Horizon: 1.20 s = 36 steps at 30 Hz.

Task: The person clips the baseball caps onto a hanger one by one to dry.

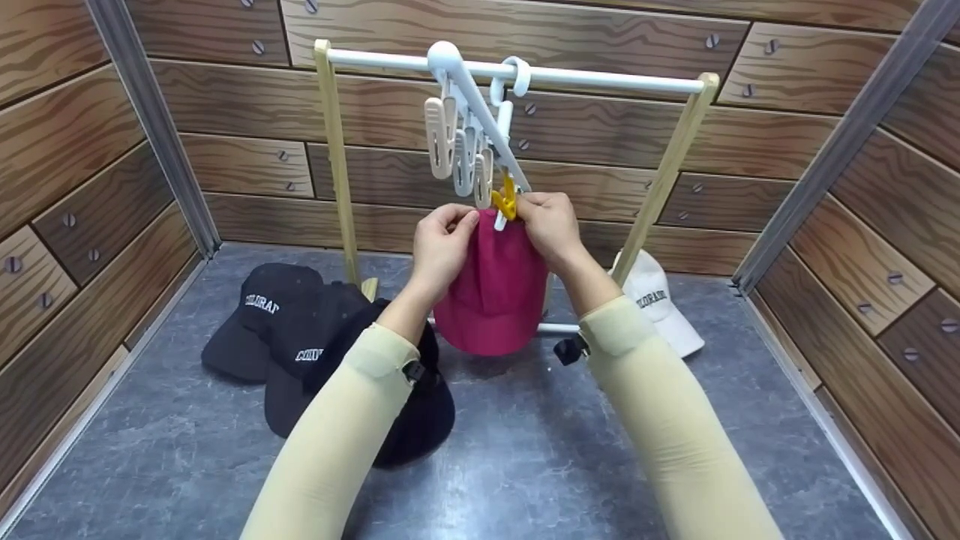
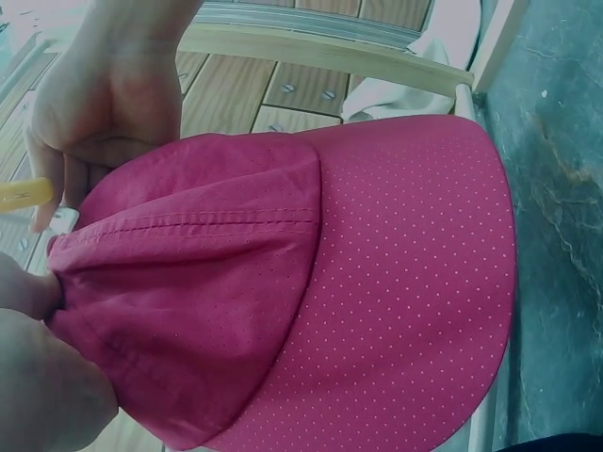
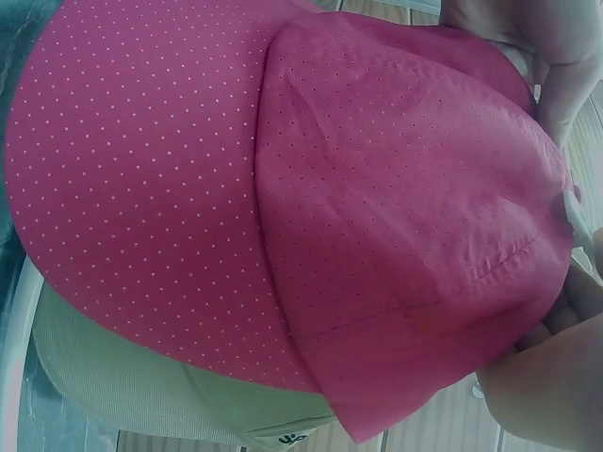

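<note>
Left hand pinched firmly on the upper left edge of a crimson cap; the right hand curls at its upper right edge beside a yellow clip, its hold hidden. The cap, centre frame, brim downward, is probably light, soft-crowned and stiffer-brimmed, best held by the gathered cloth flanking the clip.

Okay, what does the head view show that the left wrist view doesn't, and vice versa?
Only the head view shows white lettering on black caps and the white hook over the rail. Only the left wrist view shows stitching and pale brim dots on the magenta cap. Both show that cap, the yellow clip, the left hand and the right hand.
</note>
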Available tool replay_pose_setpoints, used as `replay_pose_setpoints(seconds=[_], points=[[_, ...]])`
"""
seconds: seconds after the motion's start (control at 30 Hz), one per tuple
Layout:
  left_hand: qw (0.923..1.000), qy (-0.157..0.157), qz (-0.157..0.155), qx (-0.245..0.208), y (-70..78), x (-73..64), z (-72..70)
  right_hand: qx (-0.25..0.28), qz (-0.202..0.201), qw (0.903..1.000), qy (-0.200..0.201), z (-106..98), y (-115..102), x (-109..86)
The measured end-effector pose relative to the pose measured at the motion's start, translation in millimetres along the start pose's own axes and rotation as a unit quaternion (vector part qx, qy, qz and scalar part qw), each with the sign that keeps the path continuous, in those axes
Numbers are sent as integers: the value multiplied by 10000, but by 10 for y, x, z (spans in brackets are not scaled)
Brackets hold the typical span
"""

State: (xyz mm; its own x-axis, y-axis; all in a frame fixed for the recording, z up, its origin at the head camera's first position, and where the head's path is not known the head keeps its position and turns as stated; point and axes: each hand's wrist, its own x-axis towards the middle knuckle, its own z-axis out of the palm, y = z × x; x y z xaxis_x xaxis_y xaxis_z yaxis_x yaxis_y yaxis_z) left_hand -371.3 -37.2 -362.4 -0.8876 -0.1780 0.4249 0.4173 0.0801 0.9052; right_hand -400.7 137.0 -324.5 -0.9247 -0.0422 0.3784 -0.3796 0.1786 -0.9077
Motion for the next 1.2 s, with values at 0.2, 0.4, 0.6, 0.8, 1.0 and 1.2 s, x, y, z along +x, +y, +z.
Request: replay_pose_setpoints(seconds=[0.2,0.4,0.6,0.8,1.0,1.2], points=[[10000,14,-44,-8,-1,9,21,7,55,10000,10,-11,22,9],[10000,-11,-36,-53,11,2,29,-4,46,10000,-34,-31,30,13],[10000,-68,-29,23,7,11,25,28,65,10000,-49,-38,40,15],[9999,-101,-68,90,9,-5,24,60,86,9999,-128,-39,65,3],[9998,-141,-66,90,13,-33,22,151,108,9997,-163,-27,87,-17],[9998,-181,-48,93,3,-39,16,491,245,9981,-275,-22,112,-33]])
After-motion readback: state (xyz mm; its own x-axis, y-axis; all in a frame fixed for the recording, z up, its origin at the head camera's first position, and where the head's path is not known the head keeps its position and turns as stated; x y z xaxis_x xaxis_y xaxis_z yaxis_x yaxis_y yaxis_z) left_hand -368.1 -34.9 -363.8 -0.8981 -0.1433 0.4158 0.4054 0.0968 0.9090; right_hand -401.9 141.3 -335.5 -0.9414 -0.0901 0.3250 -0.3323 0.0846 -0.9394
